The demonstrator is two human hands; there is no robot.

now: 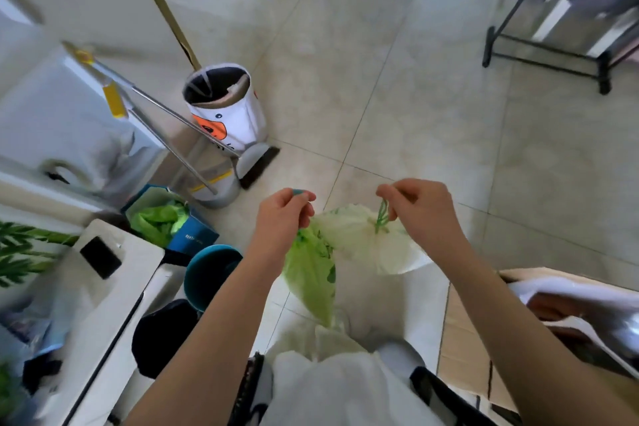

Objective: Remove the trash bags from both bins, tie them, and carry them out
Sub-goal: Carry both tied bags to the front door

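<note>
I hold two trash bags in the air in front of me. My left hand (285, 214) is shut on the top of a green bag (311, 273), which hangs down beside my left wrist. My right hand (416, 207) pinches the green drawstring (382, 216) of a white bag (359, 242) that bulges between my hands. A white bin with an orange mark (228, 107) stands on the floor at the far left, its dark inside showing. A teal bin (207, 270) sits low beside my left forearm.
A blue box with green plastic in it (166, 218) stands by the teal bin. Metal poles (166, 114) lean across the white bin. A white appliance (103, 287) is at left, a cardboard box (463, 339) at right, a black-framed table (553, 45) far right.
</note>
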